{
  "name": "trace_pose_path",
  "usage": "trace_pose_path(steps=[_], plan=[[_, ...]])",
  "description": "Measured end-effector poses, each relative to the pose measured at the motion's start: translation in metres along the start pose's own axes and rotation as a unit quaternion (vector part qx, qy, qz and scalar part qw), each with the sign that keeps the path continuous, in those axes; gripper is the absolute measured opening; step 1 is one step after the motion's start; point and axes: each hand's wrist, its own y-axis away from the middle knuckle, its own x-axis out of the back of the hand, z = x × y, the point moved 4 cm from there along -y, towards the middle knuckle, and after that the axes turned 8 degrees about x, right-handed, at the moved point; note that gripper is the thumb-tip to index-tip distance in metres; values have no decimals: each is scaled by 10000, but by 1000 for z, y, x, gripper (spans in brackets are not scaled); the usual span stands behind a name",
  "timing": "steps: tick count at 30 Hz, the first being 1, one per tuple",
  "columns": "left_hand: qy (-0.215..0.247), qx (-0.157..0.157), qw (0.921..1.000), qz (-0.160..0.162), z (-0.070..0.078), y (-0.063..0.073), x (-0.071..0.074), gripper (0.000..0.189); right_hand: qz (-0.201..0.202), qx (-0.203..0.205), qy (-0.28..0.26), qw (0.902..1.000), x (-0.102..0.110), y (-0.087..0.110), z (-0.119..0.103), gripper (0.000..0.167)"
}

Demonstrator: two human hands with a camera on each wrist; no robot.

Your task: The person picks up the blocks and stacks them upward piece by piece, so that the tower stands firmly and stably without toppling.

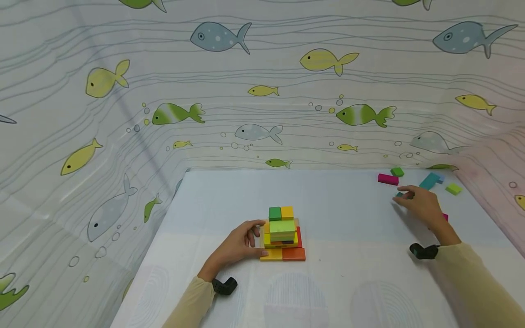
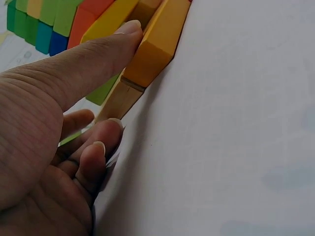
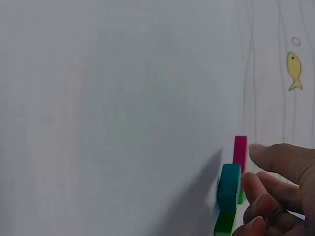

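Note:
A stack of coloured wooden blocks (image 1: pixel 282 230) stands in the middle of the table, light green on top. My left hand (image 1: pixel 239 241) is at its left side. In the left wrist view, the thumb (image 2: pixel 106 54) lies against a yellow-orange block (image 2: pixel 156 46), and loosely bent fingers rest beside a bare-wood piece (image 2: pixel 118 101). At the right, my right hand (image 1: pixel 422 207) is at a teal block (image 1: pixel 399 195). The right wrist view has this teal block (image 3: pixel 230 187) by the bent fingers, the thumb (image 3: pixel 275 155) apart from it. Whether they grip it is unclear.
Behind the right hand lie a magenta block (image 1: pixel 388 179), a green block (image 1: pixel 397 171), a longer teal block (image 1: pixel 429 181) and a light green block (image 1: pixel 454 188). A fish-patterned sheet (image 1: pixel 295 109) rises behind the white table (image 1: pixel 336 205).

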Motion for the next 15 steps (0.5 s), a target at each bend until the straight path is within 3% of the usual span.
trace_pose_path(steps=[6, 15], plan=[[18, -72, 9999, 135, 0, 0, -2, 79, -30, -459, 153, 9988, 2, 3, 17, 53], [-41, -33, 10000, 12, -1, 1, 1, 79, -41, -438, 102, 9990, 4, 5, 12, 53]])
